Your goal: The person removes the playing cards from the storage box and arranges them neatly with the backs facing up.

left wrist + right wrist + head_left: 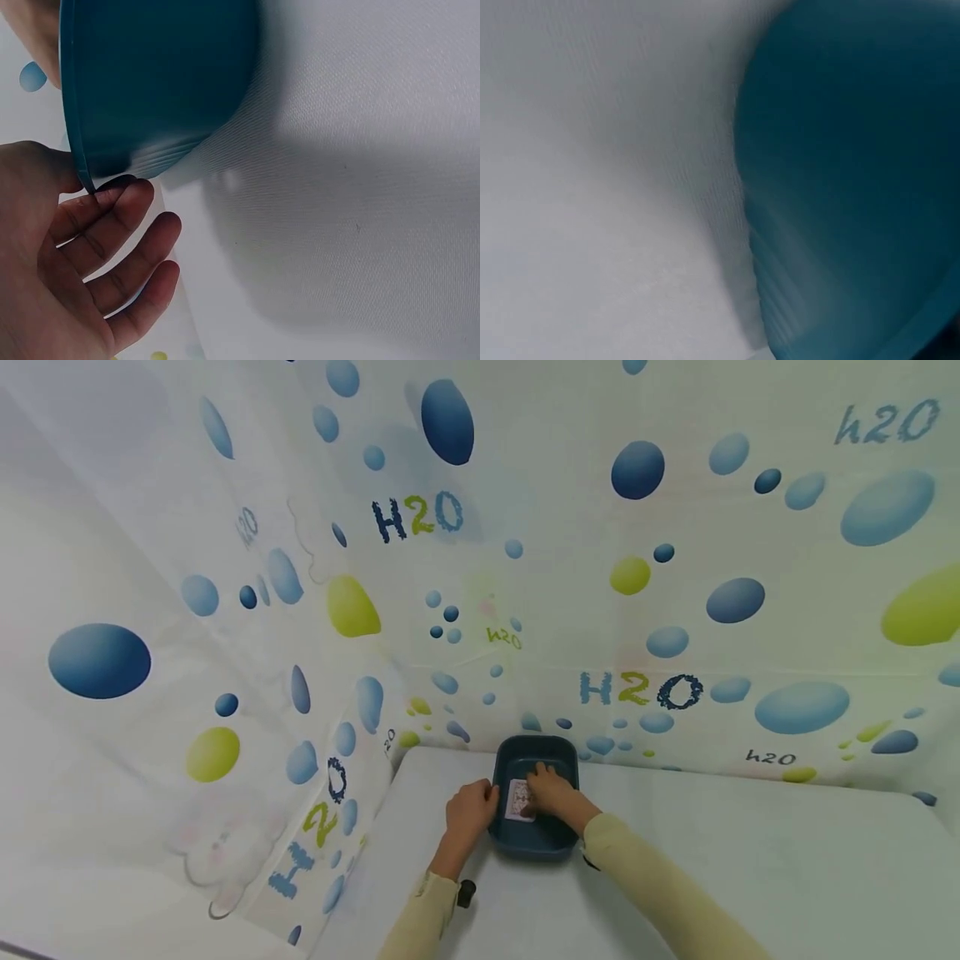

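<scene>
head view: left hand [471, 807] pinches the tub [532, 852], right hand [552, 792] touches a card [517, 802], grip unclear, beneath "h2o" lettering [504, 638].

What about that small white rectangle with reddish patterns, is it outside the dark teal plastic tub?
No, the head view shows the rectangle inside the tub, with the right hand at it.

Head: forward, downward, from farther off
Left wrist: close beside basin [165, 82]
Right wrist: close, opposite side
Shared: basin
</scene>
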Tool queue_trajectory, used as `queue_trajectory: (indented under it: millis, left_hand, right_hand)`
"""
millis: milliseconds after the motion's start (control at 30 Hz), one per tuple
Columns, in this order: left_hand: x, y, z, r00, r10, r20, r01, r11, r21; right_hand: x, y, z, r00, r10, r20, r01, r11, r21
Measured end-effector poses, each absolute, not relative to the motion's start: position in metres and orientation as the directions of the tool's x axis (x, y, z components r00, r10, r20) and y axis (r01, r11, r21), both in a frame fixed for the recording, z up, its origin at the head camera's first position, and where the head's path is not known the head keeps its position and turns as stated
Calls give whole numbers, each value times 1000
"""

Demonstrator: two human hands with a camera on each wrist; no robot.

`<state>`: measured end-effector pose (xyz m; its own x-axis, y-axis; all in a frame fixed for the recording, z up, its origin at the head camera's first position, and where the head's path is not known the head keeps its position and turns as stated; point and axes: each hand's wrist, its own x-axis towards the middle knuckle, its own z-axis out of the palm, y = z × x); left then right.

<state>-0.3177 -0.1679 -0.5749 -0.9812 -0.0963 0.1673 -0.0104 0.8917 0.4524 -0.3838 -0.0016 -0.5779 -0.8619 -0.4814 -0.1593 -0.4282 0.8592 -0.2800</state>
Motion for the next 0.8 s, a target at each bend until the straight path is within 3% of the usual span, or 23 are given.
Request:
queue_trajectory:
  millis: [233,400,600,800]
  left_hand:
    - [-318,-167,-578,-979,-96,182,-5,897,443]
    - [-319,-166,-579,-979,-103,176,-14,894,448]
    - [-319,-166,-578,-980,-105,169,-18,892,452]
    - [-317,-167,-578,-980,-110,166,-22,888,459]
  right_hand:
    - [-377,0,-583,-879,-476,-20,-448,841,-304]
    - [-373,5,-580,-862,-498,94,-484,751,-449]
    - [-368,20,-561,-858,-509,63,-374,537,-756]
    - [-359,52,-543,-863,-504,21,-288,458,-841]
